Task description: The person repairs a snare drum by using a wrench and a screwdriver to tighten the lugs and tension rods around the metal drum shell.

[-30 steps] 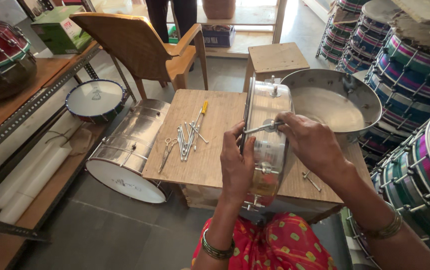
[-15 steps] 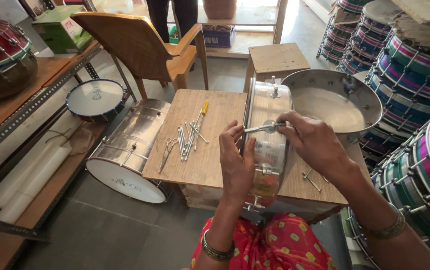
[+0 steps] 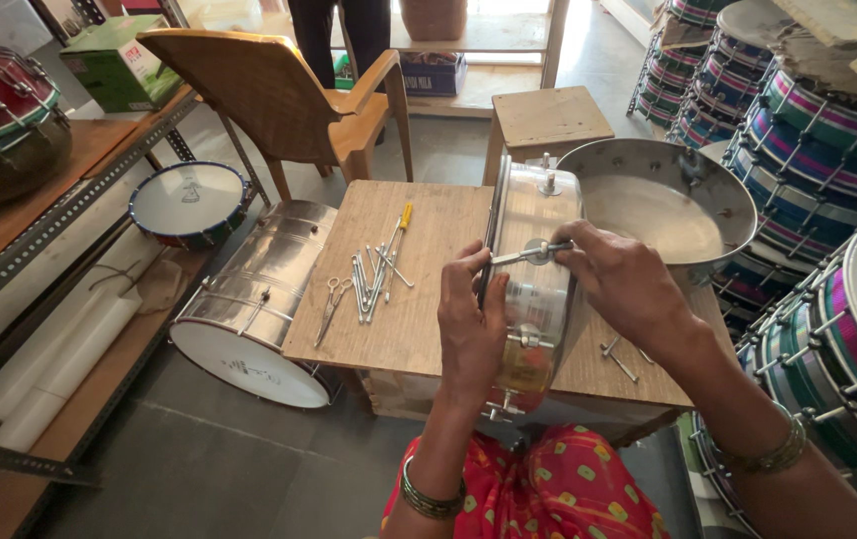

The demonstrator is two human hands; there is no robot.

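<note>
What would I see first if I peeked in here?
First, two hands: the left hand and right hand pinch a metal rod against a shiny drum shell standing on edge on a wooden table. Loose rods lie on the table's left part, and colourful stacked drums fill the right side.

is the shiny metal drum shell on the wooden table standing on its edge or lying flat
On its edge: the metal drum shell stands upright on the wooden table, curved side up, steadied by the left hand and right hand.
</note>
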